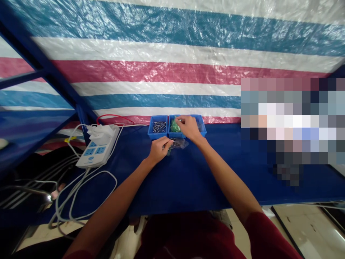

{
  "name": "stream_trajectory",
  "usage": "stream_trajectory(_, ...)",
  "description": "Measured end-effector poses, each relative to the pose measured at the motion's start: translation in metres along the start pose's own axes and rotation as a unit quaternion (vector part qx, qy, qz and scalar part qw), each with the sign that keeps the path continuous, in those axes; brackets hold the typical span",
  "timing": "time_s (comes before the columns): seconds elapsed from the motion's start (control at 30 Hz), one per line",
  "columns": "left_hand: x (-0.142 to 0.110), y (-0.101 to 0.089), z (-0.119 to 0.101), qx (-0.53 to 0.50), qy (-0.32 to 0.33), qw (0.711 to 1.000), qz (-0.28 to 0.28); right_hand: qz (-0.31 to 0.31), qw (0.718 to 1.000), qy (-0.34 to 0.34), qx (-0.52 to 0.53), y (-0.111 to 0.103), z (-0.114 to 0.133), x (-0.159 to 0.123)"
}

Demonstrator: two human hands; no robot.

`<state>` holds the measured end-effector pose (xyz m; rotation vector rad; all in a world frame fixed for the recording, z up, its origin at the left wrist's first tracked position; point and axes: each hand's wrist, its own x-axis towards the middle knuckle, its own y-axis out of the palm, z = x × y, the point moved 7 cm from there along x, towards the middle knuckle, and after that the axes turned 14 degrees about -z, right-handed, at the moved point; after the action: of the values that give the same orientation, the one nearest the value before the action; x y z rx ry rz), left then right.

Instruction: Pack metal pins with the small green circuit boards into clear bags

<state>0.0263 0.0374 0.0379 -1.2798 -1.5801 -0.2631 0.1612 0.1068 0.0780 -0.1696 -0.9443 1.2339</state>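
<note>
My left hand (159,149) is closed on the edge of a small clear plastic bag (180,144), which seems to have thin dark pieces inside. The bag lies in front of two blue bins, just above the table. My right hand (189,126) reaches over the right blue bin (203,133), its thumb and fingers pinched together at the green plastic pieces (174,126) there. What sits between those fingertips is too small to make out. In the left blue bin (154,136) lie many short metal screws or pins (159,126).
A white power strip (98,151) with plugged-in adapters stands at the left, its white cable (72,194) looped on the blue table (178,183). Behind the bins hangs a striped plastic sheet (161,72). A blue metal frame (61,79) rises at the left. The right side is pixelated.
</note>
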Motion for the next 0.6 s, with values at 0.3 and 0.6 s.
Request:
stream_trajectory(0.3,0.001,-0.002,0.004,0.019,-0.043,0.998,-0.034,0.033,0.982,-0.077,0.172,0.006,-0.006,-0.061)
stream_trajectory(0.6,-0.001,0.002,0.012,-0.061,-0.135,0.988,-0.047,-0.032,0.978,-0.005,0.208,-0.001,-0.021,-0.065)
